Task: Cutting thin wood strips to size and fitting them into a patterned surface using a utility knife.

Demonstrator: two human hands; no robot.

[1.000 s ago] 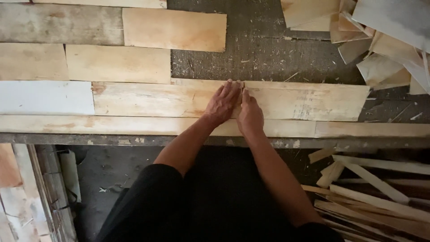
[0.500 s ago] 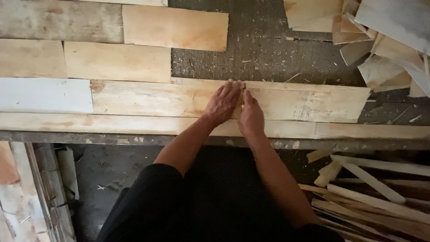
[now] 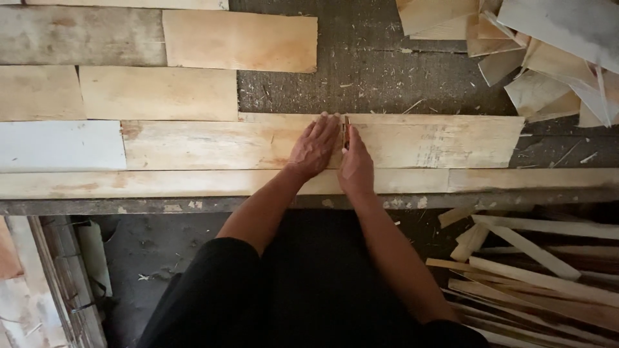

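Note:
My left hand [image 3: 314, 147] lies flat, palm down, on a pale wood veneer sheet [image 3: 193, 145] on the workbench. My right hand [image 3: 356, 164] rests close beside it on the adjoining veneer sheet [image 3: 445, 142], fingers stretched forward along the seam. A thin dark sliver [image 3: 346, 129] shows between the two hands at the seam. I cannot tell whether the right hand holds it. A long narrow veneer strip [image 3: 129, 183] runs along the bench's near edge under both wrists.
More veneer sheets [image 3: 238, 40] lie in rows at the left and back of the dark bench top [image 3: 387, 71]. A loose heap of veneer offcuts [image 3: 548, 58] sits at the back right. Wooden slats [image 3: 535, 258] pile up below the bench at the right.

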